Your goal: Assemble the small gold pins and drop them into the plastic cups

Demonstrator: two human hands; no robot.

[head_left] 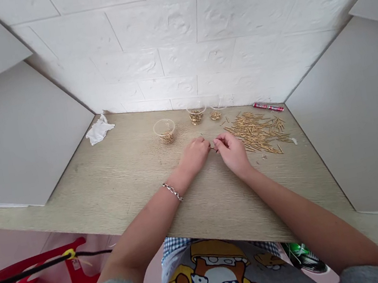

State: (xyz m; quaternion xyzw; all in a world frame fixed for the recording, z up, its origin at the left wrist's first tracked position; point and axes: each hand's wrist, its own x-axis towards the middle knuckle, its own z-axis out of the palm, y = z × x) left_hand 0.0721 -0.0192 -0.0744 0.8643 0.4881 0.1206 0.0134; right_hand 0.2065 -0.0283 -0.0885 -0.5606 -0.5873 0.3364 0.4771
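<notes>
My left hand (197,153) is closed near the middle of the table, its fingertips pinching a thin gold-coloured rod (212,148). Just to its right, my right hand (232,151) pinches at the other end of this rod, where a small dark tip shows; the fingers hide most of it. Beyond my right hand lies a loose pile of thin gold-coloured rods (256,131). Past my left hand stands a clear plastic cup (164,129) with small gold-coloured parts in its bottom.
Near the wall are another clear cup (196,115) of gold-coloured pieces and a clear container (216,114) with smaller ones. A red wrapped stick (268,107) lies at back right, a crumpled white tissue (100,129) at back left. Grey panels flank the table; a red plastic stool (50,266) stands below left.
</notes>
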